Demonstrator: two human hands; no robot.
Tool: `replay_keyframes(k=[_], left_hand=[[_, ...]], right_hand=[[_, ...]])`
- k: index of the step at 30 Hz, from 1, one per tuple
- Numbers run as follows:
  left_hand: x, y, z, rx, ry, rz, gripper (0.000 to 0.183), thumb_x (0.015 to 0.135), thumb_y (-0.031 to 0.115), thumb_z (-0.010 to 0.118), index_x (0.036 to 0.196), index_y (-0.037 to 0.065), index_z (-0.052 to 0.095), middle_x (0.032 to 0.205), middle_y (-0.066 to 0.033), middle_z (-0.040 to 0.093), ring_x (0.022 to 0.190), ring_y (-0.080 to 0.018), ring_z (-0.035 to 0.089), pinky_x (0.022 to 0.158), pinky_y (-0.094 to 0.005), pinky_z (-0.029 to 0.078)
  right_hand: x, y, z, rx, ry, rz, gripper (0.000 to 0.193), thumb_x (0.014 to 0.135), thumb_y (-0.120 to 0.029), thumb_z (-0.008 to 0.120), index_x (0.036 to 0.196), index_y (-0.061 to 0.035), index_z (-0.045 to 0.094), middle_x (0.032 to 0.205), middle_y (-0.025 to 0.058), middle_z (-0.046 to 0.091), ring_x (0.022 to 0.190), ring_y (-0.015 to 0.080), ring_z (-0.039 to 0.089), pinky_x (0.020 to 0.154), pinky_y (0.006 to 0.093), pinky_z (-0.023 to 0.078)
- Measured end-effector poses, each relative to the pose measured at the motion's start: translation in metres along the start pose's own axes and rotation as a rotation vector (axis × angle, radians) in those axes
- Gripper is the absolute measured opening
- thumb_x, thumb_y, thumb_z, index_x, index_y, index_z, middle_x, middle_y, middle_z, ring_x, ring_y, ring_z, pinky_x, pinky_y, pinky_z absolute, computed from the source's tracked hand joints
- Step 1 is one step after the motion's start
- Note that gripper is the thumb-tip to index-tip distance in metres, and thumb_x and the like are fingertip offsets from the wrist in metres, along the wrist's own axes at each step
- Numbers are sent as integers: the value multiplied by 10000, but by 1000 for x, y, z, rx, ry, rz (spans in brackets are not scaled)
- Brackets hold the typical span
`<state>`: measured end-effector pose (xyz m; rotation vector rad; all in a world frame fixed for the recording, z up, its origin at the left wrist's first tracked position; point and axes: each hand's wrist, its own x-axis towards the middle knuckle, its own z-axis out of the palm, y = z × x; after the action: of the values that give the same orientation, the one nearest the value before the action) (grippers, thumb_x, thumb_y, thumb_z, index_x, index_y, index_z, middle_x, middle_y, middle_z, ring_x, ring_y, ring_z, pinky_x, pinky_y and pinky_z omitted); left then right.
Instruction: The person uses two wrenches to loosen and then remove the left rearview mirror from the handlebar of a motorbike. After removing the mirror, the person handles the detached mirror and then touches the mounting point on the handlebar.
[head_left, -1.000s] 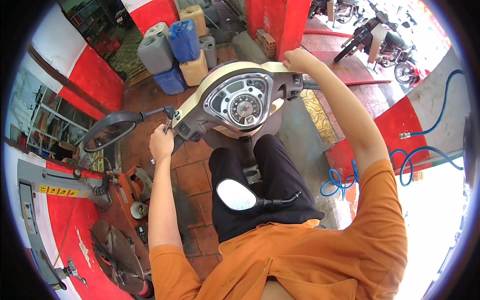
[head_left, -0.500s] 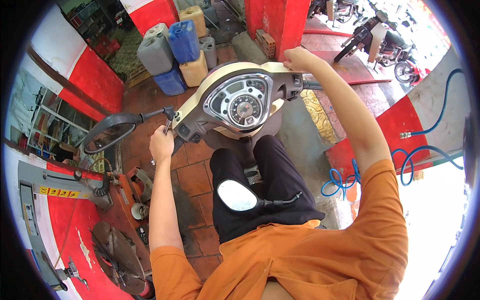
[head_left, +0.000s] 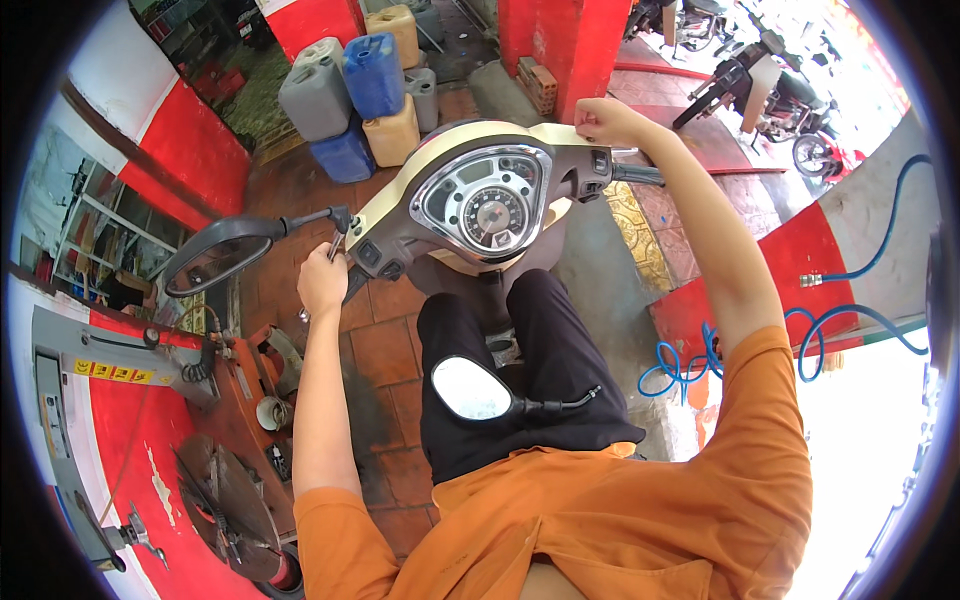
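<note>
In front of me is a scooter's handlebar cover [head_left: 405,195], cream and dark brown, around a chrome-rimmed speedometer [head_left: 495,215]. My left hand [head_left: 322,280] is closed around a metal wrench [head_left: 336,246], whose upper end meets the base of the left mirror [head_left: 225,255]. The wrench's other end sticks out below the hand. At the far right end of the cover, my right hand [head_left: 608,120] grips its top edge with curled fingers, partly hidden. A detached mirror [head_left: 472,388] with a bent black stem lies across my lap, glass up.
Blue, grey and yellowish jerrycans [head_left: 375,75] stand beyond the scooter. Parked motorbikes [head_left: 775,90] are at far right. A coiled blue air hose [head_left: 690,360] hangs at right. To the left are a grey machine arm [head_left: 120,350] and a round metal plate [head_left: 230,500].
The view has shifted slightly. My left hand stays on the wrench by the mirror base, and my right hand remains on the cover's end.
</note>
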<state>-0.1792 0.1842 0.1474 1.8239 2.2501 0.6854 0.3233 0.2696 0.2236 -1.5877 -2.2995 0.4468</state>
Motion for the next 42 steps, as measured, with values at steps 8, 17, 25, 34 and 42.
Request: replay_keyframes(k=[8, 17, 25, 34, 42], left_hand=[[2, -2, 3, 3, 7, 8, 210, 855, 265, 565, 922, 104, 681, 890, -190, 685, 889, -399, 644, 775, -480, 493], [1, 1, 2, 9, 13, 10, 211, 847, 265, 572, 921, 103, 683, 883, -194, 683, 890, -403, 643, 779, -483, 492], [0, -1, 1, 1, 8, -3, 212, 847, 262, 573, 922, 97, 684, 889, -196, 684, 891, -396, 645, 778, -478, 493], [0, -2, -1, 22, 23, -4, 225, 855, 279, 575, 929, 100, 689, 889, -198, 684, 891, -399, 644, 779, -476, 494], [1, 1, -1, 18, -2, 15, 225, 860, 272, 571, 946, 105, 695, 899, -199, 684, 908, -395, 644, 783, -479, 493]], right_hand=[[-12, -18, -6, 7, 128, -2, 212, 818, -210, 661, 932, -32, 648, 835, 149, 681, 754, 265, 654, 717, 366, 517], [3, -1, -8, -368, 18, -67, 254, 788, -242, 664, 901, -14, 653, 847, 199, 653, 835, 336, 650, 760, 421, 513], [-6, -31, -11, -176, -29, 334, 278, 789, -244, 650, 926, -3, 633, 899, 200, 646, 874, 333, 643, 777, 423, 510], [10, -12, -15, -368, -186, -165, 247, 792, -204, 617, 960, -23, 611, 940, 192, 639, 921, 359, 633, 767, 436, 495], [0, -14, -2, -396, -6, 115, 237, 819, -240, 600, 917, -26, 628, 864, 203, 659, 848, 370, 641, 735, 447, 502]])
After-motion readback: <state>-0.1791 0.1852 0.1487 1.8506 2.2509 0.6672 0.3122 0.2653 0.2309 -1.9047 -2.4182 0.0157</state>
